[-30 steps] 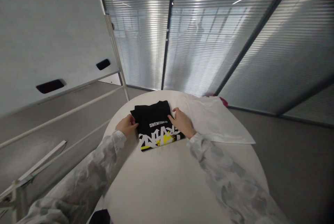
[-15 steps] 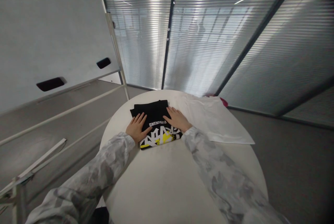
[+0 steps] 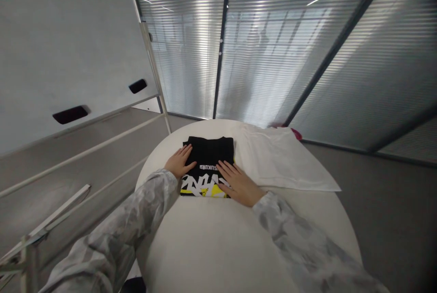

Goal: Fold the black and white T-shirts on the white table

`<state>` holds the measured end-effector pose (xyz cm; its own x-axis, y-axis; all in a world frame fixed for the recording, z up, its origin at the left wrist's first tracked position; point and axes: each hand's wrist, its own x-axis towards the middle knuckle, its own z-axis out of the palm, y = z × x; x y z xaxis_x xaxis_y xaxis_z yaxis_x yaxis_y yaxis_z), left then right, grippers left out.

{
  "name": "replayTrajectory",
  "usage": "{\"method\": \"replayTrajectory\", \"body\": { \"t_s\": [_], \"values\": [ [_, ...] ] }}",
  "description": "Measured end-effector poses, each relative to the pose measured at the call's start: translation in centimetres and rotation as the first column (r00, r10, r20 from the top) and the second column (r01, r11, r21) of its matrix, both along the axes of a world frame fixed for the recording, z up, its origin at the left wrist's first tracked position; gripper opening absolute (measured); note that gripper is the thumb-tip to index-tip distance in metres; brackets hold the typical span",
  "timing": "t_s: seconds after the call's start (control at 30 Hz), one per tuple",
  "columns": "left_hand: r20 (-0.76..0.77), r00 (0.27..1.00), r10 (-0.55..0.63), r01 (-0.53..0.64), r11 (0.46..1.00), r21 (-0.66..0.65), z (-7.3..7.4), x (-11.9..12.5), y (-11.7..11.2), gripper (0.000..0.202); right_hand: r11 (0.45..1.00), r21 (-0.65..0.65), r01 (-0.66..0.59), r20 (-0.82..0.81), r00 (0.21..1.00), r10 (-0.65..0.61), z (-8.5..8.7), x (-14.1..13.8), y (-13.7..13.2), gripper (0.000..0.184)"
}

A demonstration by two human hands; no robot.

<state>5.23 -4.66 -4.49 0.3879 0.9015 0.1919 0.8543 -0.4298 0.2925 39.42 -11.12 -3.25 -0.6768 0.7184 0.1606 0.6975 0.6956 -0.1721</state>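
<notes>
A folded black T-shirt (image 3: 211,151) with white and yellow printed lettering lies on the white round table (image 3: 205,238). My left hand (image 3: 179,161) rests on its left edge, fingers spread. Over the right part of the print lies my right hand (image 3: 239,184), flat with its fingers apart, hiding some of the lettering. Neither hand grips the cloth. To the right, a white T-shirt (image 3: 283,156) is spread on the table, its lower corner reaching past the table's edge.
A whiteboard on a metal frame (image 3: 82,152) stands at the left. Glass partitions with blinds (image 3: 259,56) rise behind the table. Something dark pink (image 3: 296,134) shows behind the white T-shirt at the far edge.
The black T-shirt has turned and now sits squarer to me. My right hand has moved nearer and lower along its right side; my left hand stays at the left edge.
</notes>
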Motion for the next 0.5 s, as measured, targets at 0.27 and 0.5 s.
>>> {"method": "replayTrajectory", "body": {
  "t_s": [0.27,0.5],
  "values": [
    [0.079,0.996,-0.049,0.037,0.987,0.154,3.6,5.9,-2.1,0.069,0.993,0.071,0.090,-0.069,0.994,-0.085,3.1,-0.6,-1.4,0.066],
    [-0.032,0.984,-0.175,0.177,0.980,0.095,1.0,8.3,-5.6,0.087,0.975,0.039,0.220,-0.049,0.975,-0.218,0.6,-2.5,3.6,0.070]
  ]
}}
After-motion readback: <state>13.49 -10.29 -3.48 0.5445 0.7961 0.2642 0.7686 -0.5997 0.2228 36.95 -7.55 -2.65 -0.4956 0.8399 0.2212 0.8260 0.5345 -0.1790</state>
